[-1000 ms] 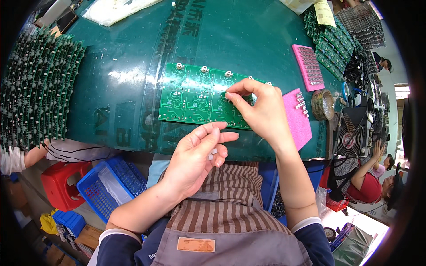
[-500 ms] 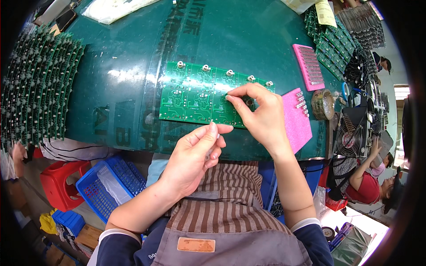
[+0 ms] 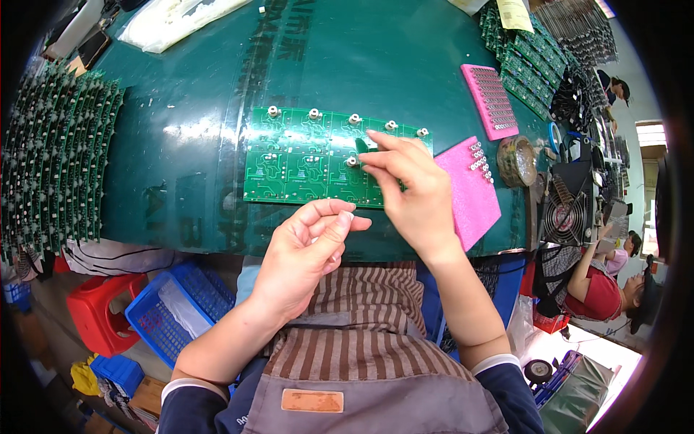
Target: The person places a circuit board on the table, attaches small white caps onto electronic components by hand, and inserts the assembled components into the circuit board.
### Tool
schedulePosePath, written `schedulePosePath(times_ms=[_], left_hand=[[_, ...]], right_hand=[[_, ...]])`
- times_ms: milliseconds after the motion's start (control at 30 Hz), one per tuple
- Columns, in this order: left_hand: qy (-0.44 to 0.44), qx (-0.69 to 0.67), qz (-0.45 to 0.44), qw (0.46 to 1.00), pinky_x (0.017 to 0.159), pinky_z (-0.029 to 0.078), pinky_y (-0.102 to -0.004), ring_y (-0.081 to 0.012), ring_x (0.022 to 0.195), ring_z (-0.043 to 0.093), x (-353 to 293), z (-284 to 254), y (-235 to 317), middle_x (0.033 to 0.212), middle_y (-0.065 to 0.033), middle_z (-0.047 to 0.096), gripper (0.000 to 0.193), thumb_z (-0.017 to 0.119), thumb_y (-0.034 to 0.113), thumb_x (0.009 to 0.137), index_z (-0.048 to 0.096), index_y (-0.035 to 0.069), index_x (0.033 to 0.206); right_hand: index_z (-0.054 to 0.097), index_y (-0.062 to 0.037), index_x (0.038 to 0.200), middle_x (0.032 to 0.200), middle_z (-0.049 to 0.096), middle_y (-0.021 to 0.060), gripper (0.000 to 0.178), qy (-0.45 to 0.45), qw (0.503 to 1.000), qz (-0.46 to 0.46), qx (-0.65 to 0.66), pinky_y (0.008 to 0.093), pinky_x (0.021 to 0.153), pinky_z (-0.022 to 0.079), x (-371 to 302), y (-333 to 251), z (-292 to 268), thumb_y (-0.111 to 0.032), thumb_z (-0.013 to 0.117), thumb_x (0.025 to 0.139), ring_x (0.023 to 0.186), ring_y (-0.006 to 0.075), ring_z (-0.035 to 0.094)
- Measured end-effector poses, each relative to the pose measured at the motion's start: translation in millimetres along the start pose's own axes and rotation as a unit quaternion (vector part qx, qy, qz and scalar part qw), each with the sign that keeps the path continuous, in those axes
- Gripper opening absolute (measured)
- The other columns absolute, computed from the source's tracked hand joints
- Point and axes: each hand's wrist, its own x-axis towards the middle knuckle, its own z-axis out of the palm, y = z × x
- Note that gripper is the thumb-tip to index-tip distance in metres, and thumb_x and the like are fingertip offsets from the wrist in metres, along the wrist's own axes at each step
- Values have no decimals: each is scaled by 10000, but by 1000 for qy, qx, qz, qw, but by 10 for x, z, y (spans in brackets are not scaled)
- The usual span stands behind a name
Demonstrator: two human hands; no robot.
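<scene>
A green circuit board panel (image 3: 278, 189) lies flat on the table. Along its far edge stand several small round metal parts (image 3: 314, 113). One more metal part (image 3: 352, 161) sits farther in, near the panel's middle. Right beside it is my right hand (image 3: 412, 188), its fingers apart and nothing seen between them; whether a fingertip touches the part I cannot tell. At the panel's near edge my left hand (image 3: 307, 242) is closed, thumb against fingers; what it holds, if anything, is hidden. The right end of the panel is partly covered by my right hand.
To the right lie a pink foam pad (image 3: 477, 206) with several metal parts, a filled pink foam block (image 3: 491, 101) and a tape roll (image 3: 517, 161). Stacked circuit boards (image 3: 61, 155) stand at the left. A blue basket (image 3: 163, 311) is below the table edge.
The fingers of my right hand have spread and lifted, uncovering a metal part on the panel's middle. My left hand stays closed by the near edge. The whole view has shifted slightly.
</scene>
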Motion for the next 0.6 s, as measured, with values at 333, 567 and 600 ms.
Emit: schedulePosePath(times_ms=[333,567,600], left_hand=[[-11,13,-8,1000,502,324,-145,7,574,388,31,16,-38,980,-94,642,248,598,159,897,578,41,1115],[-4,47,-19,999,495,334,-165,-14,567,399,45,95,-44,988,-111,625,214,590,113,893,586,23,1086],[-5,48,-20,999,495,334,-165,-14,567,399,43,116,-43,988,-111,625,214,590,113,893,586,23,1086]], right_hand=[[621,-2,836,833,590,105,105,-2,975,150,-164,311,710,473,-281,556,-1008,7,664,740,766,237,592],[597,4,845,811,604,110,77,73,972,148,-168,322,677,471,-292,555,-980,33,612,775,744,245,603],[594,4,854,807,602,119,76,75,973,124,-177,325,676,472,-299,561,-953,30,602,782,746,261,603]])
